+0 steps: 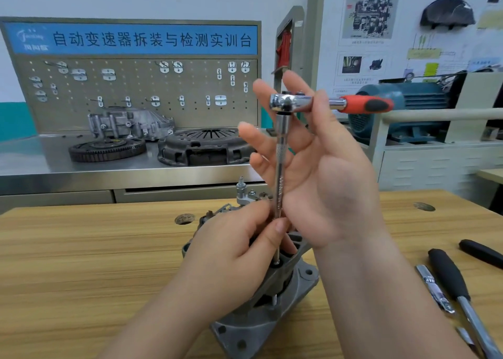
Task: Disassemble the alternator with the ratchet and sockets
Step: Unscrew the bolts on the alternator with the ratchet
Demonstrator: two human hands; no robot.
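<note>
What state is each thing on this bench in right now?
Alternator: standing on the table.
Extension bar: upright, tip in the alternator.
Ratchet: horizontal, fitted atop the bar.
Left hand: pinches the bar's lower end.
Right hand: open, fingers straight, behind the bar.

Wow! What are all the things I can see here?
Alternator: one, grey, on the wooden table, centre.
Ratchet: one, silver with red-black handle, atop the extension bar.
Extension bar: one, silver, upright into the alternator.
Spare tools: three, black and silver, table's right side.
Flywheel: one, dark, steel bench behind.
Clutch cover: one, dark, beside the flywheel.
Motor: one, teal, right background.
Left hand: one, pinches the bar's lower end.
Right hand: one, fingers spread, behind the bar.
</note>
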